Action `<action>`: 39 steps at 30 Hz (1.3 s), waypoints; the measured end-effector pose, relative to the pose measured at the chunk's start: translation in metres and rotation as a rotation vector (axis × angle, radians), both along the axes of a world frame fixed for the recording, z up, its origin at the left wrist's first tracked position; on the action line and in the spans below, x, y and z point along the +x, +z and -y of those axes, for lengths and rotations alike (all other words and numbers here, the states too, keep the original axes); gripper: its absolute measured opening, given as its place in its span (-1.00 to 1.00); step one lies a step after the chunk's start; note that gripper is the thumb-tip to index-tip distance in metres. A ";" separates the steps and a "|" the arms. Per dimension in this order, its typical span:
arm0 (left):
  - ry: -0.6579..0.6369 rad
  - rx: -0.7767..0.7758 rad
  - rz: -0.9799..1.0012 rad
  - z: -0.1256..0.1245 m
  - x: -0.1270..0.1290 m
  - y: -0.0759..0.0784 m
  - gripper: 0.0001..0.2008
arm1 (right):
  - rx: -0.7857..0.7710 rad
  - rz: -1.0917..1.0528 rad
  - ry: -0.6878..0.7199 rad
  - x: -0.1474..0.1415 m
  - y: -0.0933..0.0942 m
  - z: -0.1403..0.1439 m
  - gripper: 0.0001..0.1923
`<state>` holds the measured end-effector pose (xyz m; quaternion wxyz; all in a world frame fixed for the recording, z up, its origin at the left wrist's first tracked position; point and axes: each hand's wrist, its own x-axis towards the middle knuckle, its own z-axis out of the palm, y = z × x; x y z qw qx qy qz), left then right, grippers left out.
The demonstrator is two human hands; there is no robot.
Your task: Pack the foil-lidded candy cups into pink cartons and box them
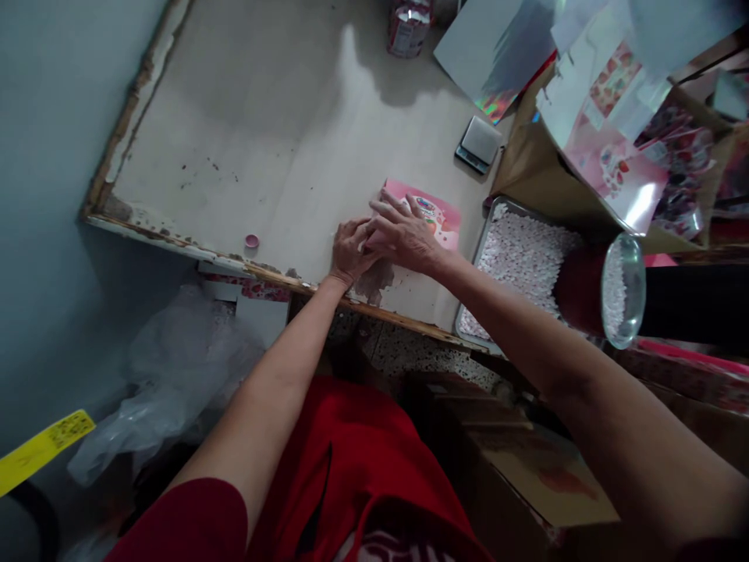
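A flat pink packet [448, 226] printed with fruit and a splash design lies on the worktable [263, 164] near its front edge. Across its left part rests my right hand [403, 232], fingers bent and slightly apart, pressing and gripping it. My left hand [352, 248] meets the right one at the packet's left end. Its fingers are curled around the edge there, touching the right fingers. Both hands cover much of the packet, so the left end and exact grip are partly hidden. A small pink round cap [251, 241] sits left of my hands.
Right of the packet stands a metal tray [477, 328] of small pale pellets, with a glass jar [623, 290] tilted over it. Beyond are a small digital scale [480, 144], shiny sheets [497, 47], a cardboard box [527, 140] and a filled bag [408, 27]. The wooden edge [275, 275] is chipped.
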<state>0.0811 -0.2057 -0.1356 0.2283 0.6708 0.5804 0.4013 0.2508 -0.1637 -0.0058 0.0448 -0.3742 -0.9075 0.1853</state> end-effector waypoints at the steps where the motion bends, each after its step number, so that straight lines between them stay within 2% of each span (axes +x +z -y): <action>1: -0.001 0.002 0.006 0.000 0.000 -0.001 -0.40 | -0.022 -0.007 0.020 -0.004 -0.001 -0.005 -0.58; 5: 0.002 0.019 0.033 -0.002 -0.001 -0.004 -0.44 | -0.085 -0.032 0.027 -0.011 -0.008 -0.017 -0.75; 13: -0.007 0.026 0.053 -0.003 -0.004 -0.004 -0.53 | -0.143 -0.066 0.020 -0.019 -0.004 -0.020 -0.86; 19: -0.059 0.043 0.046 -0.002 -0.007 -0.004 -0.45 | -0.191 -0.077 0.060 -0.017 0.002 -0.026 -0.79; 24: -0.043 -0.020 0.058 -0.002 -0.007 -0.002 -0.49 | -0.166 0.035 0.051 -0.021 -0.005 -0.023 -0.84; 29: -0.051 0.033 0.069 0.001 -0.005 0.002 -0.55 | -0.070 0.117 0.026 -0.028 -0.011 0.002 -0.58; 32: -0.085 0.040 0.085 0.003 -0.006 0.004 -0.55 | 0.002 0.101 -0.099 -0.018 -0.012 0.029 -0.44; 36: -0.112 0.001 0.114 0.000 -0.009 0.009 -0.50 | 0.062 0.157 -0.440 0.023 -0.017 0.066 -0.23; 39: -0.068 -0.006 0.065 -0.003 -0.009 0.026 -0.32 | 0.081 0.144 -0.609 0.058 -0.024 0.083 -0.29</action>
